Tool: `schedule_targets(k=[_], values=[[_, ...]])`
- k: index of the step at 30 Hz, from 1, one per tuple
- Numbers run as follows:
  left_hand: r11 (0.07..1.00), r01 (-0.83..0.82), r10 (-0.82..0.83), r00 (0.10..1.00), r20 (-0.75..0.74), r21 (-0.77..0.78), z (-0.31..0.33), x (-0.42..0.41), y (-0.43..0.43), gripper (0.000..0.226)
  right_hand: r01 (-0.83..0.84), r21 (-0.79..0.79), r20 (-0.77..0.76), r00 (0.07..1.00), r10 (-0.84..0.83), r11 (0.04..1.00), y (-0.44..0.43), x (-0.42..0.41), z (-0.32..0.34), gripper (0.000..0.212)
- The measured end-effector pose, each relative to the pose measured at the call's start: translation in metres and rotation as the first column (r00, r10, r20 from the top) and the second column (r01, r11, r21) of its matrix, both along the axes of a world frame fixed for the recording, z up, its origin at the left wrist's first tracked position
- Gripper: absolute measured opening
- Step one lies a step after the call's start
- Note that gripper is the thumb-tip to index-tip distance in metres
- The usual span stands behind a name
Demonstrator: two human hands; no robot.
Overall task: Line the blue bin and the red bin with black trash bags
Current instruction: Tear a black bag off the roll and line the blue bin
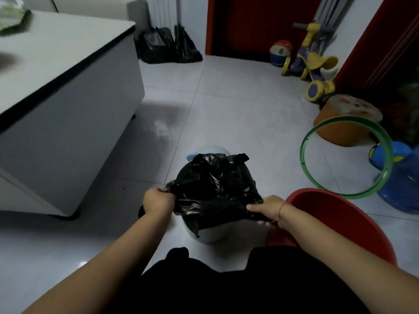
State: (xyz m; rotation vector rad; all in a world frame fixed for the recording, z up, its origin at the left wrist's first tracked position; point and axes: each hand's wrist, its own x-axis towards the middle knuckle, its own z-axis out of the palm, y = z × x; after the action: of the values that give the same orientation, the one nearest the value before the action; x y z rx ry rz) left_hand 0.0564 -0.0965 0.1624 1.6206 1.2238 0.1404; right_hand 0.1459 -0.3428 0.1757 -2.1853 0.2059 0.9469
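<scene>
On tile floor [238, 105], both hands stretch black bag [215, 186]; no legible writing.

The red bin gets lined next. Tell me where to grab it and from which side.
Take the red bin by its open rim, at the near-left edge beside the right hand, coming down from above. The mouth faces up and tilts toward the person, so the thin lip is exposed there. Both hands are busy with the black trash bag for now; left hand holds its other edge.
</scene>
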Motion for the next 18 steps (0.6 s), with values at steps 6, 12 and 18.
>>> schedule_targets(k=[6,12,18], values=[[0.848,0.134,-0.029,0.978,0.208,-0.512,-0.012,0.003,0.021,0.07,-0.259,-0.035,-0.293,0.926,0.237,0.965,0.004,0.009,0.009,0.024],[0.879,0.103,0.026,0.964,0.263,-0.465,-0.016,0.02,0.034,0.065,-0.076,0.019,-0.009,0.997,0.076,0.997,0.024,0.062,0.042,0.099],[0.802,0.08,-0.025,0.995,0.099,-0.591,-0.015,0.045,0.052,0.063,-0.142,-0.065,0.45,0.879,0.156,0.988,0.063,0.079,0.01,0.099]])
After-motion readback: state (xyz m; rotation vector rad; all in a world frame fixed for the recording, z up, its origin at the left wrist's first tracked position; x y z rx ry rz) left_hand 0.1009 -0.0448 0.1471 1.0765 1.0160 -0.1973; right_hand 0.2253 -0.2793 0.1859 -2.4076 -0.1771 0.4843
